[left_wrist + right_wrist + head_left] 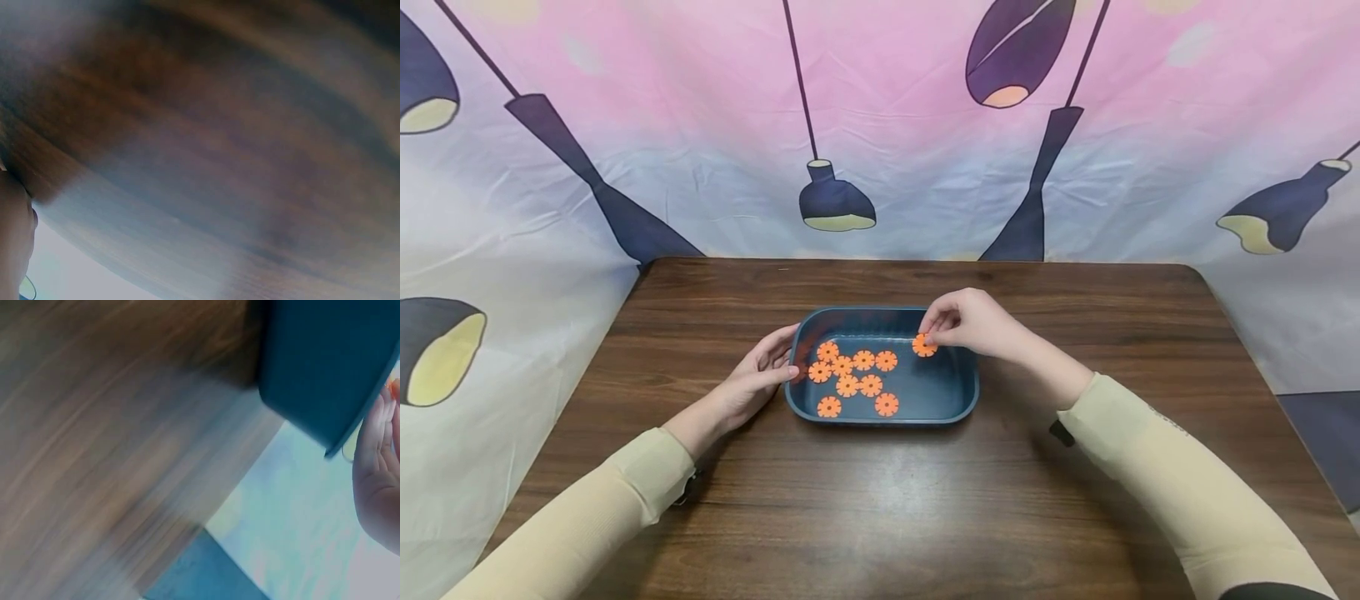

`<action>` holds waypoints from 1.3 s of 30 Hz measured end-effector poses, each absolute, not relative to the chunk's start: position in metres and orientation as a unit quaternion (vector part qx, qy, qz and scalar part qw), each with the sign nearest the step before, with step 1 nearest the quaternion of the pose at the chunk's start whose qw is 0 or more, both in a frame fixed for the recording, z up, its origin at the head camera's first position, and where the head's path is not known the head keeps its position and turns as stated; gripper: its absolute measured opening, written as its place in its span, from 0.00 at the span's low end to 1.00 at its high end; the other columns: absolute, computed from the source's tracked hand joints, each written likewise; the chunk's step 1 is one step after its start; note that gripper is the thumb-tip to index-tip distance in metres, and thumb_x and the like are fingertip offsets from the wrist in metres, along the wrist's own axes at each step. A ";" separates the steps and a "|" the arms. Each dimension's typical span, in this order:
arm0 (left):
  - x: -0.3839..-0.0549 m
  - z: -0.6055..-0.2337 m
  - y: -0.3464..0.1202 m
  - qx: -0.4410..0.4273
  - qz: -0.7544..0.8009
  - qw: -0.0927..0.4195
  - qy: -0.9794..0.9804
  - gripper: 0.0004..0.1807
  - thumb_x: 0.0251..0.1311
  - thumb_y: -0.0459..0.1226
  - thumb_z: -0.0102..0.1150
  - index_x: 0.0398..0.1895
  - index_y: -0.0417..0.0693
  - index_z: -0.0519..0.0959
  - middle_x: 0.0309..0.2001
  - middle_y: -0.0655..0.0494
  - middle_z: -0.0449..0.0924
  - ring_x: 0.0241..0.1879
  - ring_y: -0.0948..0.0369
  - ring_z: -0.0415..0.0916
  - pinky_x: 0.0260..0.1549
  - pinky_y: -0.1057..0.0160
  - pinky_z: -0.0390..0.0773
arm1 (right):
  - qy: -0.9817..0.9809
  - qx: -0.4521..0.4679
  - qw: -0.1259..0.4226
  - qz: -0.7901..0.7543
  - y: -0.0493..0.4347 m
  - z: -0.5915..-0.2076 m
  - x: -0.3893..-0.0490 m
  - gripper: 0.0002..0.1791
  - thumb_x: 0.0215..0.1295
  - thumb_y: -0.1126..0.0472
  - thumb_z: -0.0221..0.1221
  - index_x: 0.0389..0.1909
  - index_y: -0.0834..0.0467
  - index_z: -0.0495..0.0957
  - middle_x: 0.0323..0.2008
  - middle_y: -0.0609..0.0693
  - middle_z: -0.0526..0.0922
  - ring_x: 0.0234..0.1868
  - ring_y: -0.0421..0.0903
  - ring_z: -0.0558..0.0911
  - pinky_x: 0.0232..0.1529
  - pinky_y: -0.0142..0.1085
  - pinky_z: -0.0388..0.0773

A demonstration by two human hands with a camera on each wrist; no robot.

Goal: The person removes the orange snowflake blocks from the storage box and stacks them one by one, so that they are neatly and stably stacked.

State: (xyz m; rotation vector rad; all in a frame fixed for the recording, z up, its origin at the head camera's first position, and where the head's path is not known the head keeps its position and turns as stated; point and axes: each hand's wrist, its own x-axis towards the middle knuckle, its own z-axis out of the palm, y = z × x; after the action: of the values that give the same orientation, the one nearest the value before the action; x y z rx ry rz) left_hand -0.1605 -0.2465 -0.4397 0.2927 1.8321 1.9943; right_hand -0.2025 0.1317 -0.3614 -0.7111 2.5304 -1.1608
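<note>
A dark blue rectangular tray (925, 392) with rounded corners holds several flat orange notched discs (864, 360), mostly gathered in its left half. My left hand (756, 379) grips the tray's left end, thumb over the rim and fingers along the outside wall. Over the right part of the tray, my right hand (973, 321) pinches one orange notched disc (924, 346) between thumb and fingertips. The right wrist view has the right hand (378, 475) beside the tray's outer wall (325, 369). Only a sliver of the left hand (14, 237) enters the left wrist view.
Under the tray is a dark wood-grain table (865, 508), its far edge running close to a hanging cloth (737, 167) printed with lamps. Beige sleeves (1165, 467) cover both forearms.
</note>
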 end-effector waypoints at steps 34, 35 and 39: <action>-0.161 -0.439 -0.244 0.099 0.710 0.202 0.667 0.36 0.75 0.25 0.50 0.84 0.44 0.55 0.74 0.60 0.66 0.71 0.70 0.67 0.67 0.76 0.70 | 0.864 -0.158 0.225 -0.421 0.232 -0.388 -0.194 0.08 0.66 0.70 0.69 0.43 0.69 0.87 0.35 0.53 0.90 0.34 0.36 0.85 0.40 0.33 0.86; -0.160 -0.439 -0.244 0.099 0.710 0.202 0.667 0.36 0.75 0.25 0.50 0.84 0.44 0.55 0.74 0.60 0.66 0.71 0.70 0.67 0.67 0.76 0.70 | 0.865 -0.159 0.228 -0.419 0.232 -0.390 -0.193 0.08 0.67 0.70 0.69 0.44 0.69 0.86 0.35 0.53 0.90 0.34 0.36 0.85 0.40 0.32 0.85; -0.160 -0.438 -0.244 0.099 0.713 0.201 0.665 0.36 0.75 0.25 0.50 0.83 0.44 0.56 0.73 0.62 0.68 0.71 0.70 0.67 0.66 0.76 0.72 | 0.865 -0.162 0.231 -0.415 0.233 -0.397 -0.192 0.08 0.67 0.69 0.68 0.44 0.69 0.86 0.35 0.53 0.90 0.34 0.37 0.84 0.39 0.32 0.84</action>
State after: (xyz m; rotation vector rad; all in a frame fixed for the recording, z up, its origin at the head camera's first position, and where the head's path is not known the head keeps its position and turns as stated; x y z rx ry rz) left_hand -0.1597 -0.2440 -0.4381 0.2753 1.8584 1.9916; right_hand -0.1924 0.2334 -0.3968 -0.4443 2.3797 -1.1407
